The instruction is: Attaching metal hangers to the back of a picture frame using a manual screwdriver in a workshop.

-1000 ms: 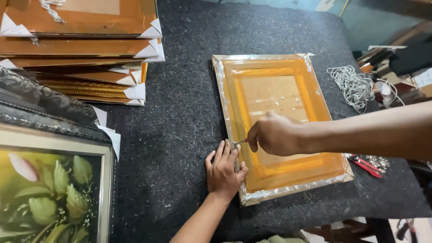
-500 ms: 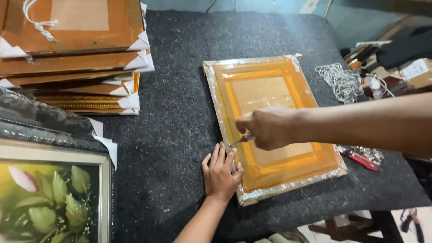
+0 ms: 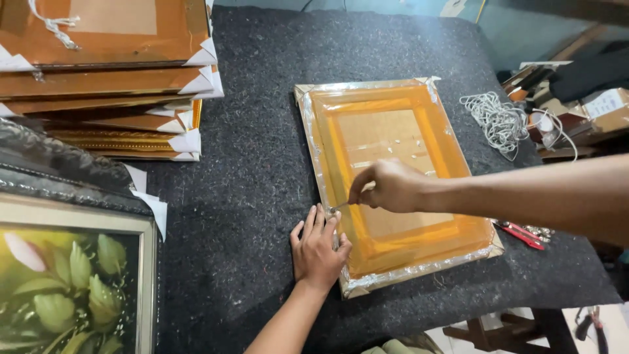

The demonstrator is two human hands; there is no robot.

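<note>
A rectangular picture frame wrapped in clear orange-tinted plastic film with silvery edges (image 3: 393, 177) lay face down near the middle of the bench covered in dark grey speckled felt (image 3: 255, 131), its long sides running away from the person and slightly skewed.

The left hand (image 3: 318, 248) lay flat on the felt, palm down, at the frame's near left corner; its fingers (image 3: 319, 221) were spread a little and pointed away from the person, their tips touching the frame's silvery left edge.

The right hand (image 3: 388, 187) reached in from the right over the frame's back. Its fingers were curled together and pinched a thin metal tool with a pale handle (image 3: 343, 206), whose tip met the frame's left rail just beyond the left fingertips. What kind of tool it was could not be told.

At the far left corner of the bench stood a stack of brown-backed frames with white paper corner guards (image 3: 111, 78). Nearer, at the left edge, lay a dark ornate frame (image 3: 52, 167) and a framed painting of green and pink buds (image 3: 65, 275). To the right of the wrapped frame sat a loose tangle of white cord (image 3: 499, 121), and near the frame's near right corner lay a small red-handled tool (image 3: 521, 233), partly under the right forearm.
</note>
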